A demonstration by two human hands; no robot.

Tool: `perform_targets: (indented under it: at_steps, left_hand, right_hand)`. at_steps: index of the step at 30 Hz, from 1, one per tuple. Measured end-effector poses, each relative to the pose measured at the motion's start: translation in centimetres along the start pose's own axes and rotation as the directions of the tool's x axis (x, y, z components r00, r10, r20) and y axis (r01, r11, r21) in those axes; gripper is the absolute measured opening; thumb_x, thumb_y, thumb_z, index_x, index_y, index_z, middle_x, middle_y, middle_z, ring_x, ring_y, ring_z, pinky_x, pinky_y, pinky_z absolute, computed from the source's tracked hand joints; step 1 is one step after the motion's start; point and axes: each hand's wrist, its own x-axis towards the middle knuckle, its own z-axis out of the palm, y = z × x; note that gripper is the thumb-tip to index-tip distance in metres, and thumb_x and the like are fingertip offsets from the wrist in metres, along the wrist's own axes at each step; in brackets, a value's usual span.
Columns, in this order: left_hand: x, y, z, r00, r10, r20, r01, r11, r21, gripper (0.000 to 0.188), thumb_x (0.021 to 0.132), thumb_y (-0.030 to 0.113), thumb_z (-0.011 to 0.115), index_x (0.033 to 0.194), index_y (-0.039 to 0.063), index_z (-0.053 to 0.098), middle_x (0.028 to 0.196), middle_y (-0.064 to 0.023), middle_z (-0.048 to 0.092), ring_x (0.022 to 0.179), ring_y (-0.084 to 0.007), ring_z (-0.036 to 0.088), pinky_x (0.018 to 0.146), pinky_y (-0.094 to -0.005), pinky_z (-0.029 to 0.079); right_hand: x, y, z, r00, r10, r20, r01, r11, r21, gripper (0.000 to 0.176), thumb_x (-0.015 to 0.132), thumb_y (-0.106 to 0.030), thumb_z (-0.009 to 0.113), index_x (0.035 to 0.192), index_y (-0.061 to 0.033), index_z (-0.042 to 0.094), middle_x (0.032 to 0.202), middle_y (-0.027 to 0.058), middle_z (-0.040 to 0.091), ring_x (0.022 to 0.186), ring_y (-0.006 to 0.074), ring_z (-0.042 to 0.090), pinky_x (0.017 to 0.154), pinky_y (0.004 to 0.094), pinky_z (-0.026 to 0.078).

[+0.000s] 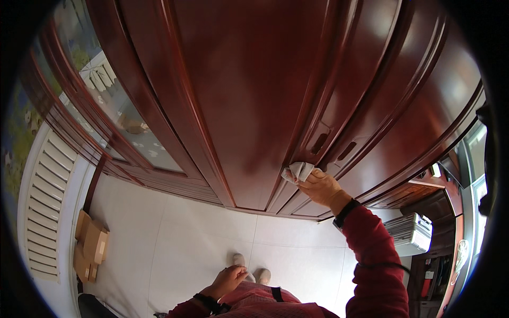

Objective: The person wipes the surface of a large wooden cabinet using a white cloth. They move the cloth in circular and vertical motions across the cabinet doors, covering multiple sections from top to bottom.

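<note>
My right hand presses a folded pale cloth against the glossy dark-red wooden door. The cloth rests on the raised moulding at the panel's right edge, below two recessed pulls. One recessed pull lies just above the cloth. A second recessed pull sits farther right, across the gap between doors. My left hand hangs low in front of my body, above the floor and apart from the door. Its fingers are curled in and its palm is hidden, so what may be inside cannot be seen.
Glass door panels continue to the left, near a white slatted radiator cover. Cardboard boxes stand on the pale tiled floor. At right, a silver ribbed suitcase stands by dark wooden furniture beneath a window.
</note>
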Motion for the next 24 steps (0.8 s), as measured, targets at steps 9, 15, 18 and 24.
perform_targets:
  at_steps: [9, 15, 18, 24]
  left_hand:
    - [3.2, 2.6, -3.5, 0.996, 0.092, 0.012, -0.093, 0.987, 0.134, 0.031, 0.095, 0.028, 0.064, 0.113, 0.003, 0.067, 0.101, -0.0146, 0.072, 0.092, -0.0294, 0.069, 0.079, -0.0367, 0.055]
    - [4.9, 4.3, -4.9, 0.992, 0.119, 0.046, -0.125, 0.984, 0.131, 0.03, 0.095, 0.026, 0.065, 0.112, 0.002, 0.067, 0.101, -0.0161, 0.071, 0.093, -0.0302, 0.069, 0.08, -0.0368, 0.055]
    - [5.6, 4.8, -5.9, 0.98, 0.193, 0.057, -0.201, 0.959, 0.199, 0.03, 0.095, 0.027, 0.064, 0.113, 0.002, 0.067, 0.1, -0.0168, 0.071, 0.092, -0.03, 0.069, 0.079, -0.037, 0.055]
    - [7.2, 4.9, -8.2, 0.971, 0.235, 0.04, -0.237, 0.934, 0.266, 0.034, 0.095, 0.031, 0.063, 0.112, 0.003, 0.067, 0.1, -0.017, 0.071, 0.091, -0.0322, 0.069, 0.08, -0.0379, 0.054]
  right_hand:
    - [4.8, 25.5, -14.1, 0.596, 0.585, -0.549, -0.632, 0.764, 0.129, 0.057, 0.086, 0.009, 0.051, 0.137, -0.016, 0.056, 0.147, 0.0158, 0.045, 0.133, 0.0358, 0.048, 0.104, 0.0456, 0.045]
    - [5.5, 20.2, -11.3, 0.641, 0.646, -0.414, -0.572, 0.762, 0.303, 0.051, 0.084, -0.005, 0.056, 0.131, -0.0202, 0.063, 0.149, 0.0131, 0.043, 0.138, 0.0388, 0.042, 0.113, 0.0577, 0.034]
    - [3.4, 12.3, -6.4, 0.85, 0.491, -0.19, -0.431, 0.857, 0.282, 0.041, 0.087, -0.02, 0.059, 0.125, -0.0292, 0.068, 0.151, 0.0056, 0.044, 0.142, 0.0282, 0.038, 0.115, 0.0547, 0.033]
    - [1.6, 13.6, -8.0, 0.956, 0.216, -0.197, -0.213, 0.976, 0.039, 0.042, 0.086, -0.022, 0.064, 0.128, -0.0177, 0.064, 0.121, 0.0029, 0.054, 0.132, 0.0258, 0.047, 0.11, 0.0381, 0.044]
